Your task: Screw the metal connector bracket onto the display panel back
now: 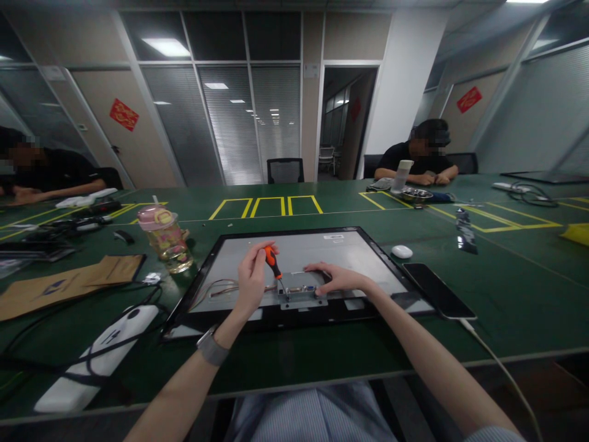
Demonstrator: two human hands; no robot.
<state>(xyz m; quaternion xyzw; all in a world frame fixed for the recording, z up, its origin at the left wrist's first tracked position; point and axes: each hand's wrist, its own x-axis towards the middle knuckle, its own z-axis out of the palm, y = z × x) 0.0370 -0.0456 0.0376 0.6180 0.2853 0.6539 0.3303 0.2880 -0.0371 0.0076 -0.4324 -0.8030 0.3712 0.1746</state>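
A flat display panel (pixel 276 252) with a black frame lies on the green table in front of me, its grey back facing up. Near its front edge sits a metal bracket (pixel 304 302) carrying a row of connectors. My left hand (pixel 252 275) is closed around an orange and black screwdriver (pixel 272 263), whose tip points down at the left end of the bracket. My right hand (pixel 338 278) rests on the bracket's right end, fingers spread and curved over it. Thin wires (pixel 216 287) run across the panel on the left.
To the left are a pink-lided bottle (pixel 165 239), a brown paper bag (pixel 69 283) and a white power strip (pixel 99 359) with black cables. On the right lie a white earbud case (pixel 402 252) and a phone (pixel 439 290) on a cable. Two people sit across the table.
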